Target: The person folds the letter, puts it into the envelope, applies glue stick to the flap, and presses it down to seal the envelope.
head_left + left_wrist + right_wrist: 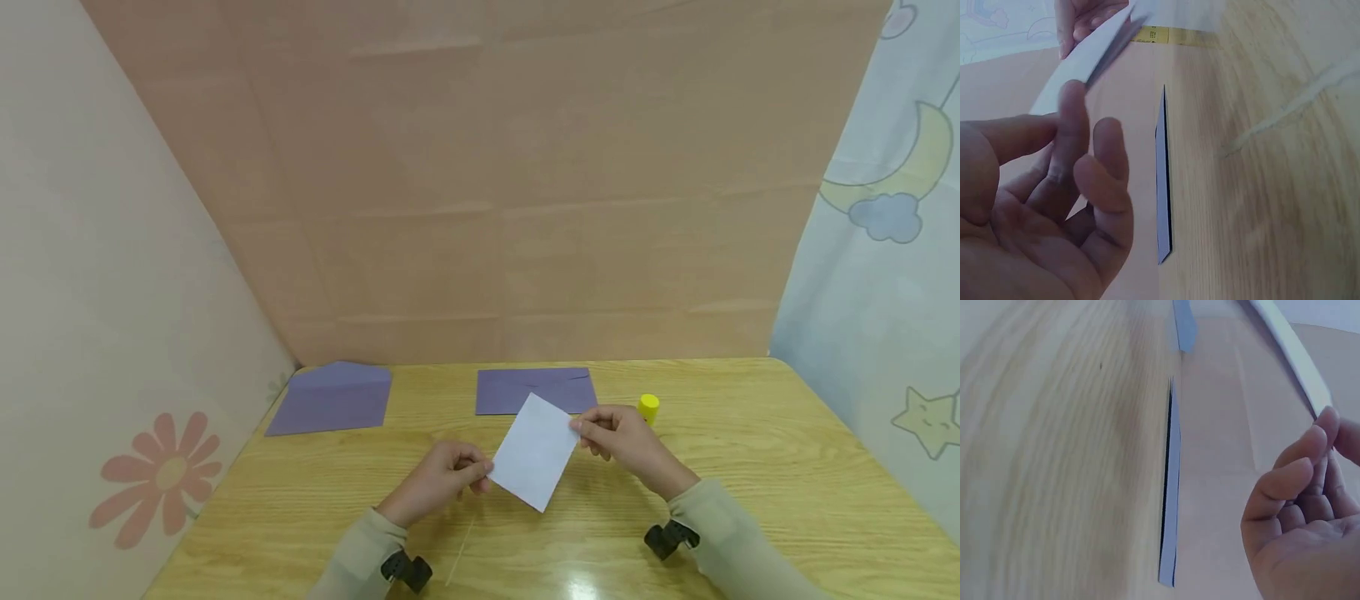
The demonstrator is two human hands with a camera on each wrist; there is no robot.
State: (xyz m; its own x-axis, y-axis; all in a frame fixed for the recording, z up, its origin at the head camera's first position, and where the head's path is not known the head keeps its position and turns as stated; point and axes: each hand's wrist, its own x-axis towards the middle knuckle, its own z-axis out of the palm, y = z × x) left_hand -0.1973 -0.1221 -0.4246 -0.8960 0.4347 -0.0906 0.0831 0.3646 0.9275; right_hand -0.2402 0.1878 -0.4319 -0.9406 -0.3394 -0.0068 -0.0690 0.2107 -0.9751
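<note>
A small white paper card point(534, 454) is held tilted above the table between both hands. My left hand point(448, 477) pinches its lower left edge between thumb and index finger, the other fingers loosely bent. At the upper right corner, the thumb and fingertips of my right hand point(618, 437) pinch it too. Seen from the left wrist, the card point(1082, 62) is nearly edge-on with a dark underside. Behind it lies a purple envelope point(525, 390), partly hidden by the card's top corner.
A second purple envelope point(330, 404), its flap opened upward, lies at the back left of the wooden table point(285, 517). Just behind my right hand stands a yellow cylinder point(648, 406) resembling a glue stick. A pinkish-tan backdrop point(487, 208) rises at the table's far edge.
</note>
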